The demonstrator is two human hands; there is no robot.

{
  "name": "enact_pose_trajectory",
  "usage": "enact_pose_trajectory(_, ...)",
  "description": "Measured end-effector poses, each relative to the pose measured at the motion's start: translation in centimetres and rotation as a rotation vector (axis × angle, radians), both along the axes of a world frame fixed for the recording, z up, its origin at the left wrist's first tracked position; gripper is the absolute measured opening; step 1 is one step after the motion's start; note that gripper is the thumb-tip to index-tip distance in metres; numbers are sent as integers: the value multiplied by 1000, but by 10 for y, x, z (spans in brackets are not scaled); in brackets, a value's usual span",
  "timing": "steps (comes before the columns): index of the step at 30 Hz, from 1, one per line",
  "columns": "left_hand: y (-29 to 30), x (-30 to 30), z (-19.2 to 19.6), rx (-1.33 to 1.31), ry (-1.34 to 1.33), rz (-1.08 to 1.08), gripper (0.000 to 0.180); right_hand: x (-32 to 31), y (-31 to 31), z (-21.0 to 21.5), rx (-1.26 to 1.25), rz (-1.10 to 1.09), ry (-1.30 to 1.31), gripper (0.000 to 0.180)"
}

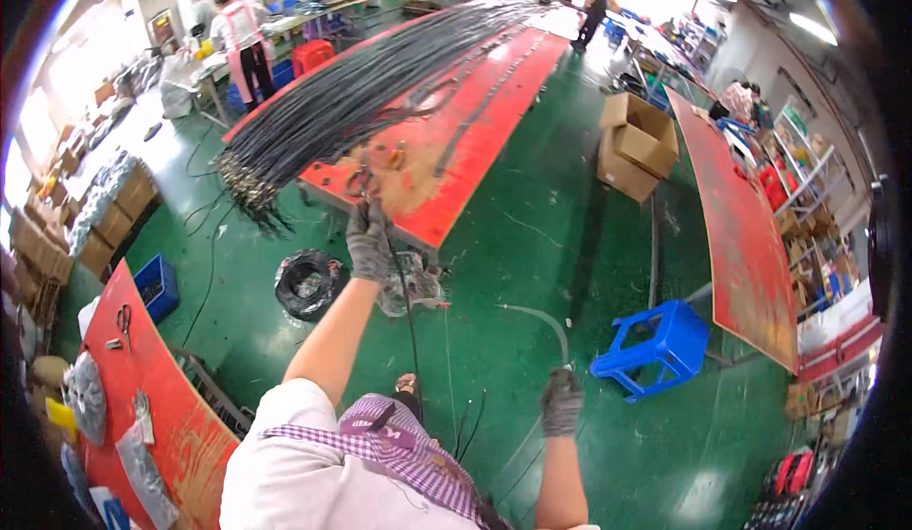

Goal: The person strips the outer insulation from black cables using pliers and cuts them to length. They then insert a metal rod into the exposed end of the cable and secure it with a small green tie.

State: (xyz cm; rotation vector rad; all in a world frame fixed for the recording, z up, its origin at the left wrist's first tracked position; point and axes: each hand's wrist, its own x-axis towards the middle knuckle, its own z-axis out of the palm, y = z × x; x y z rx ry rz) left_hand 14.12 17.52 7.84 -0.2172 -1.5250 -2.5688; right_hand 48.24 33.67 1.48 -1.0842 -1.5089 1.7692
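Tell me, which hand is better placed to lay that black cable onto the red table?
Probably the left hand: its gloved fingers grip the black cable right at the red table edge, while the right hand hangs low over the floor.

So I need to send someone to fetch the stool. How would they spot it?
Start at the long red table on the right side of the green floor. Just below its near end stands a plastic stool, right of the gloved right hand. It is the only bright blue seat there; the neighbouring cardboard boxes are brown.

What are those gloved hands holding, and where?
One thin black cable: left hand grips it near the red table, right hand lower down.
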Motion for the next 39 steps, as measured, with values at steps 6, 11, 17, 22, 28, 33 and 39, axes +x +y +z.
enact_pose_trajectory(6,-117,-36,26,-143,29,-154,11,-39,-70,81,119,93,103,27)
enact_pose_trajectory(11,-156,-65,15,-164,49,-312,17,-68,-150,63,218,203,-26,31)
enact_pose_trajectory(17,-148,-72,-5,-595,4,-873,24,-166,-229,31,35,368,-90,33)
enact_pose_trajectory(22,-121,-117,-35,-216,-108,-943,18,-246,-248,42,246,339,-75,24)
enact_pose_trajectory(28,-157,-174,-25,-98,-184,-702,15,-288,-259,47,1137,431,-130,14)
enact_pose_trajectory(33,-188,-207,-17,-80,-208,-355,13,-346,-257,93,659,551,31,20)
enact_pose_trajectory(39,-224,-234,34,-39,-68,-116,17,-401,-243,143,1218,345,93,22)
